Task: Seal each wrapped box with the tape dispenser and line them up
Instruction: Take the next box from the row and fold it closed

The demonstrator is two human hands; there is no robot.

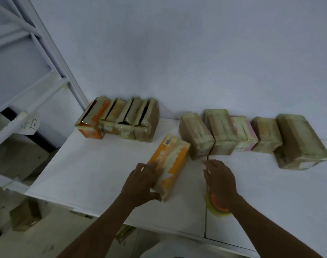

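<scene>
Orange wrapped box [170,164], lying flat and askew on the white table [84,174], with its barcoded end pointing away. My left hand [140,185] holds it at the near end, fingers laid along its left side and thumb hooked round the near corner. My right hand [221,179] lies palm down just to the box's right, fingers straight and spread, gripping nothing that I can see. The orange-and-yellow tape dispenser [217,205] sits under its wrist, and I cannot tell whether the palm bears on it. The box's far right corner comes up beside the first of the row of taped boxes [224,135], which runs rightward along the wall [196,53]; whether the two touch I cannot tell. A cluster of upright boxes [121,120] stands at the back left, several with dark gaps at the top. A white shelf frame [47,53] rises at the left, and a brown box [25,215] sits on the floor below. I judge the step in hand to be either sealing this box or squaring it into the row. If tape is wanted, my right hand must draw back and close on the dispenser while the left steadies the box. Otherwise the box needs turning parallel to its neighbours and sliding in against the row's left end.
</scene>
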